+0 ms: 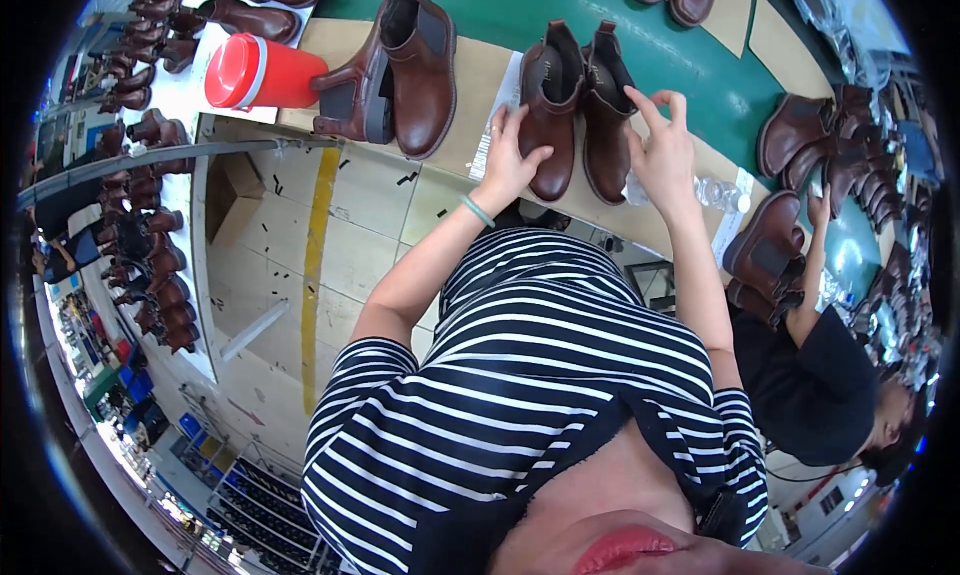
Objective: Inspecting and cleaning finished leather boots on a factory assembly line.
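Observation:
A pair of brown ankle boots stands upright in front of me, a left boot (549,140) and a right boot (606,140), toes toward me. My left hand (508,163) is at the outer side of the left boot, its thumb stretched toward the toe and its fingers apart. On the other side, my right hand (664,160) has its fingers spread beside the right boot's shaft. Whether the fingertips touch the leather is hard to tell. Left of the pair is another brown boot (424,90) standing upright, with its mate (350,100) lying on its side.
The boots rest on cardboard over a green table (490,10). A red jug (265,73) stands at the left, and a clear plastic bottle (712,193) lies by my right wrist. More brown boots (768,240) stand at the right, near a co-worker in black (815,385).

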